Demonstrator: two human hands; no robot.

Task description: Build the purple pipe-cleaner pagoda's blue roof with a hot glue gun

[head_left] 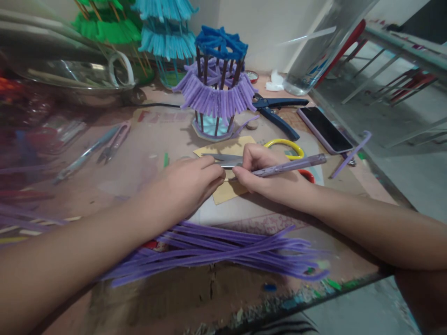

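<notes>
My right hand (268,170) grips a slim pen with a purple patterned barrel (289,166), its tip down near the yellow card (226,194). Opposite it, my left hand (192,179) rests at the card with its fingers bent and pressed together; what lies under the fingertips is hidden. A pair of scissors with yellow and red handles (286,143) lies on the card, its blades passing between my hands. Behind them stands a small tower (216,93) of brown sticks with a purple pipe-cleaner skirt and a blue top. Loose purple pipe cleaners (216,251) lie in front of my forearms.
Dark-handled pliers (279,118) and a phone (324,130) lie to the right, below a large clear bottle (307,70). At left are pink snips (113,142), a grey pen-like tool (87,153) and a metal bowl (70,77). Green (108,30) and light-blue (169,42) towers stand behind.
</notes>
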